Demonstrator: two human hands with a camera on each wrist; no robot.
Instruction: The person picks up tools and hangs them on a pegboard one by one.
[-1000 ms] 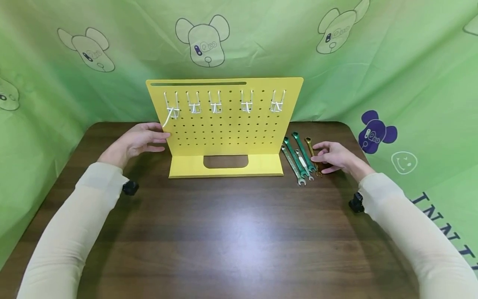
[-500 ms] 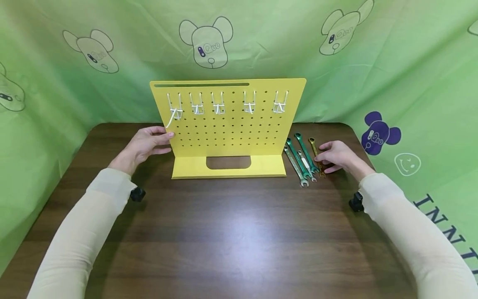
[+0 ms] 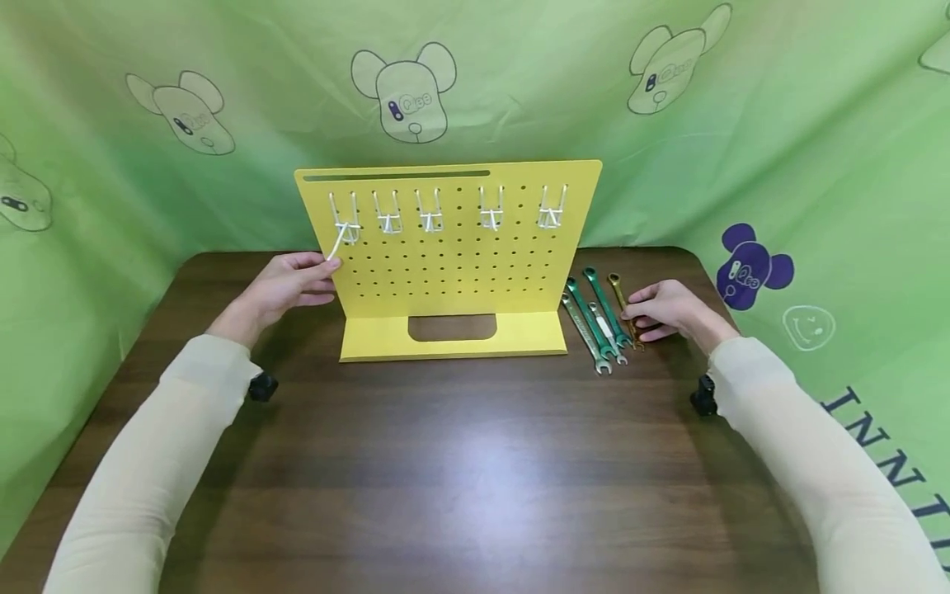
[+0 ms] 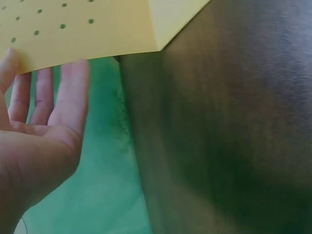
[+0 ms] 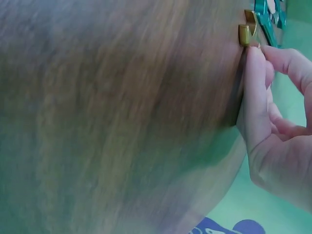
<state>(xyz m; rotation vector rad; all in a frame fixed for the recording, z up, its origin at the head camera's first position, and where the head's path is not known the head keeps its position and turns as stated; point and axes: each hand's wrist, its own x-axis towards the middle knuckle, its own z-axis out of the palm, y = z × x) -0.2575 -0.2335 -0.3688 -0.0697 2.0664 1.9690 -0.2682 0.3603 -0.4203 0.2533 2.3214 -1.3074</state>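
Observation:
A yellow pegboard stands upright on its base, with several white wire hooks along its upper rows. My left hand grips the board's left edge. In the left wrist view, the thumb lies at the front face and the fingers reach behind. To the right of the board, my right hand pinches a gold wrench between thumb and fingertips. The right wrist view shows the gold wrench's open end just past those fingertips. The middle of that wrench is partly hidden by the hand.
Two green wrenches and two silver wrenches lie side by side between the board and the gold wrench. All rest on a dark wooden table. A green printed curtain hangs close behind the table and along its sides.
My left hand has come in to the board's edge and its thumb now lies on the front. The right fingers have closed in on the gold wrench. The head view has shifted slightly.

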